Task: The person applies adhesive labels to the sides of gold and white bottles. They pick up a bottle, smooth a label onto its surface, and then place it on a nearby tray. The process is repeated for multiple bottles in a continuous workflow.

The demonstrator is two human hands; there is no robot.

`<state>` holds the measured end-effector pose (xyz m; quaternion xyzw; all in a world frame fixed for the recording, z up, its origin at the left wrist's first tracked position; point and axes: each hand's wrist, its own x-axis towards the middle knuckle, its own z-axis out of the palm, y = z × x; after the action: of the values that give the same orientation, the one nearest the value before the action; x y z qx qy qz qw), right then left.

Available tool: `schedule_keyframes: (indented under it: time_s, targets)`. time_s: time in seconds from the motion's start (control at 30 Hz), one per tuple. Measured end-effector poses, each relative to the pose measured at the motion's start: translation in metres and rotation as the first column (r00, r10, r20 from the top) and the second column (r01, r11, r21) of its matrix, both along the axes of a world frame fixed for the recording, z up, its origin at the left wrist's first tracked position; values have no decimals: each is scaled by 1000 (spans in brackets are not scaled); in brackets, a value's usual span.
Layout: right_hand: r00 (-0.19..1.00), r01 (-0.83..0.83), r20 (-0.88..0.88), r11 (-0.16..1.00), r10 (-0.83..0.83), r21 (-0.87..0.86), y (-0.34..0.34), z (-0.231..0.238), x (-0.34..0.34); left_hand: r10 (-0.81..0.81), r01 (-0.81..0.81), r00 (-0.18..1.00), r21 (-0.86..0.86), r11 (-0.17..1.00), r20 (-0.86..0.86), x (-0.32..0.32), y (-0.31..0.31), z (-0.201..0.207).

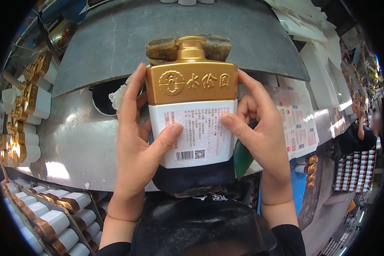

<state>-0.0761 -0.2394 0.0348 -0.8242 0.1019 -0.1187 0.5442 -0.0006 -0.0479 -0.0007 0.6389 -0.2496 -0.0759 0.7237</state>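
Observation:
A flat-shouldered bottle (158, 147), gold on top and white below, is between my two hands with its neck away from me. A pale printed label (196, 132) covers much of its white front. My left hand (136, 145) grips the left side, its thumb pressing on the label's lower left. On the other side my right hand (264, 128) holds the bottle, thumb on the label's right part and index finger along the gold shoulder. Behind the neck lies a worn brown block (219, 48). Dark cloth (192, 179) shows below the bottle's base.
A dark bowl (102, 98) with a whitish cloth (116, 97) stands left on the metal table (77, 141). Printed label sheets (301, 123) lie right, near a green flat piece (243, 160). Similar bottles (36, 102) line the left; crated ones (51, 213) sit below. A person (358, 132) is far right.

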Motion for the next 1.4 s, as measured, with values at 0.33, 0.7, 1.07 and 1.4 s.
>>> schedule_keyframes:
  time_s: [0.33,0.7,1.07,1.4]
  targets:
    - [1000,10,-13,999,-10,35,1,4,2,-12,11,1000,-58,998,-23,2,3,2]
    - [999,-29,39,997,26,74,-1,-2,2,-26,24,1000,-112,993,-15,4,3,-3]
    - [987,-153,78,959,138,238,-17,-9,5,22,-21,1000,-51,998,21,7,11,-7]
    - [973,164,89,907,-214,389,-66,-17,-7,-106,104,993,-40,994,-49,-23,18,-20]
